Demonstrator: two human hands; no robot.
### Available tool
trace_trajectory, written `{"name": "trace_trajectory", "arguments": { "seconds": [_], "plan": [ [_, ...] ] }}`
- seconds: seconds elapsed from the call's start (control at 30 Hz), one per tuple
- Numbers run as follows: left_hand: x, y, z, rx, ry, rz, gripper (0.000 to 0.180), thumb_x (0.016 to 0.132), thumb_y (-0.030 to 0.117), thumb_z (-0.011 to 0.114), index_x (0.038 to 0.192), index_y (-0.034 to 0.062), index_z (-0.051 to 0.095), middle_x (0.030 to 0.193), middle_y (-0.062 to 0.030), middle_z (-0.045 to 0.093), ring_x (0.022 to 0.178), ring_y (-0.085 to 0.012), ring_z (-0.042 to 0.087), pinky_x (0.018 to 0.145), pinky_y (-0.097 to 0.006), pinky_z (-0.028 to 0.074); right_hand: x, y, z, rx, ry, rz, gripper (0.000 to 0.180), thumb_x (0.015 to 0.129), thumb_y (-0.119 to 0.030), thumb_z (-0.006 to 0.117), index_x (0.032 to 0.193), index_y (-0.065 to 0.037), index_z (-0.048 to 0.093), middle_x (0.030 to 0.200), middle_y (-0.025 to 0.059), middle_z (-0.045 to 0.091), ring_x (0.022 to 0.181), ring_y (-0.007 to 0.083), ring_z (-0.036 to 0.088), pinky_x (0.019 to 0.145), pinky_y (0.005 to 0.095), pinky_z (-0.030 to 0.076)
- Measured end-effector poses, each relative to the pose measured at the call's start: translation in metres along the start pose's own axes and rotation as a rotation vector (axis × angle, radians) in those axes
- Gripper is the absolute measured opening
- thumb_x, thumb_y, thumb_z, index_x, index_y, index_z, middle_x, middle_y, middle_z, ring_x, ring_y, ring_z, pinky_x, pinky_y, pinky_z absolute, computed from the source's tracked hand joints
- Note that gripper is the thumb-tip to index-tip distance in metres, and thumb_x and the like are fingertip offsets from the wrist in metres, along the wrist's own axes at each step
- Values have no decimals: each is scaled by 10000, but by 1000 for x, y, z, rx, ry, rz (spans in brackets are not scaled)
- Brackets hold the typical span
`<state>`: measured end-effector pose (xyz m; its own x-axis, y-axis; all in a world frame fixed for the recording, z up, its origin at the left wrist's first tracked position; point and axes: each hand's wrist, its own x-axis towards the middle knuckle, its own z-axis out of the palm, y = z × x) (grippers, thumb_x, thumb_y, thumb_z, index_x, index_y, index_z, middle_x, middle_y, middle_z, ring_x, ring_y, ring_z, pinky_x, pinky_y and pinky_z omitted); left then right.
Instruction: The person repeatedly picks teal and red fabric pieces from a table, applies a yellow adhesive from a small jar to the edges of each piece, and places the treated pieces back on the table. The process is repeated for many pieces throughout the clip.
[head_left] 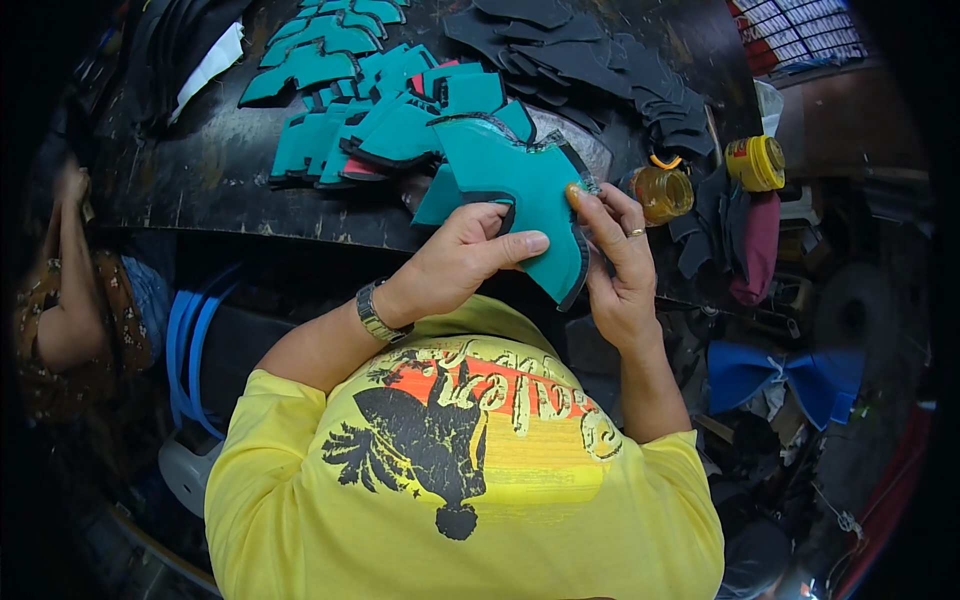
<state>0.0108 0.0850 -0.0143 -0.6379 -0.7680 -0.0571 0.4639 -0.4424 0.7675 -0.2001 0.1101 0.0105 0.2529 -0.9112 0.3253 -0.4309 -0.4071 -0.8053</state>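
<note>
A teal shoe-upper piece with black edging [535, 215] is held up in front of me over the table's near edge. My left hand [470, 250] grips it from the left, thumb on top and fingers underneath. At its right edge is my right hand [618, 255], which wears a ring; the index fingertip bears an amber smear and presses the black edging. Its thumb is partly hidden behind the piece. Just right of that hand lies an open glass jar [662, 195] with amber glue-like stuff inside.
Stacks of teal pieces [330, 140] and black pieces [590, 60] cover the dark table [200, 190]. A yellow jar [755, 163] sits at the right edge near maroon cloth [757, 250]. At far left is another person's arm [70, 290], beside a blue-banded chair [190, 350].
</note>
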Motion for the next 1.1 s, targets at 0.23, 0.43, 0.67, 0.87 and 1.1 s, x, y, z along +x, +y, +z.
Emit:
{"name": "trace_trajectory", "arguments": {
  "seconds": [0.23, 0.43, 0.67, 0.87, 1.1],
  "plan": [
    [4, 3, 0, -352, -59, -76, 300, 1020, 130, 583, 1270, -29, 533, 1121, -115, 682, 968, -165, 704, 840, -330, 607, 1, 6, -9, 159, -71, -81, 546, 791, 203, 556, 1237, -79, 697, 1169, 103, 542, 1027, 197, 583, 891, 280, 482],
    [11, 7, -3, -407, -41, -114, 267, 1027, 137, 569, 1232, -30, 530, 1095, -129, 688, 919, -184, 725, 767, -336, 642, -6, -1, -14, -61, -15, -239, 507, 794, 150, 637, 1186, -154, 742, 1092, 77, 566, 853, 191, 578, 744, 282, 493],
    [18, 11, 4, -319, 110, -110, 234, 1032, 140, 562, 1221, 4, 542, 1101, -96, 690, 944, -178, 718, 799, -352, 638, -14, 2, -13, -445, 9, -525, 598, 670, 116, 708, 1149, -237, 760, 1062, 86, 575, 749, 234, 581, 620, 349, 463],
    [19, 64, -35, 52, 245, 161, 204, 1047, 167, 533, 1176, 17, 584, 1107, -63, 687, 982, -157, 688, 876, -348, 584, -16, 22, 7, -223, 27, -466, 508, 713, 95, 726, 1189, -84, 706, 1113, 140, 573, 700, 208, 604, 621, 299, 516],
    [64, 152, -159, 368, 631, 304, 349, 971, 119, 660, 1242, -79, 564, 1138, -101, 627, 952, -147, 633, 765, -254, 573, -21, 57, 22, -72, 42, -352, 640, 765, 122, 720, 1361, -41, 550, 1149, 161, 582, 692, 182, 582, 628, 288, 508]
  ]
}}
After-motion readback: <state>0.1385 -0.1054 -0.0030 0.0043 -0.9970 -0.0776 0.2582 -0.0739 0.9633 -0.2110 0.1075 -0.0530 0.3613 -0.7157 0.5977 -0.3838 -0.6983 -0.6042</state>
